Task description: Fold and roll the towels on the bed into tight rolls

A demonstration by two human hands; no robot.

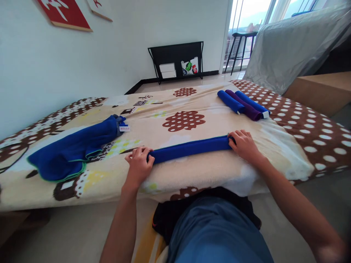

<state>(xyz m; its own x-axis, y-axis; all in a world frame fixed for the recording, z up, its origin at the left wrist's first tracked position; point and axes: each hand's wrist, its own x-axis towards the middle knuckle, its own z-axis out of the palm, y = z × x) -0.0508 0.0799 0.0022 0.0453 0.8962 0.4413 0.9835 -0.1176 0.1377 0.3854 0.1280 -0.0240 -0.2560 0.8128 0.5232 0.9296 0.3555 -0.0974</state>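
A blue cloth, folded into a long narrow strip, lies near the front edge of the patterned blanket. My left hand grips its left end, fingers curled over the top. At the other end, my right hand is closed on the cloth in the same way. To the left lies a loose pile of blue cloth with green edging and a white tag. Beyond my right hand sit two blue rolled cloths with a purple rolled cloth between them.
The blanket covers a low, wide surface. Against the far wall stands a black rack holding white boxes and a printed bag. A plastic-covered piece of furniture and a brown box are at the right, near a black stool.
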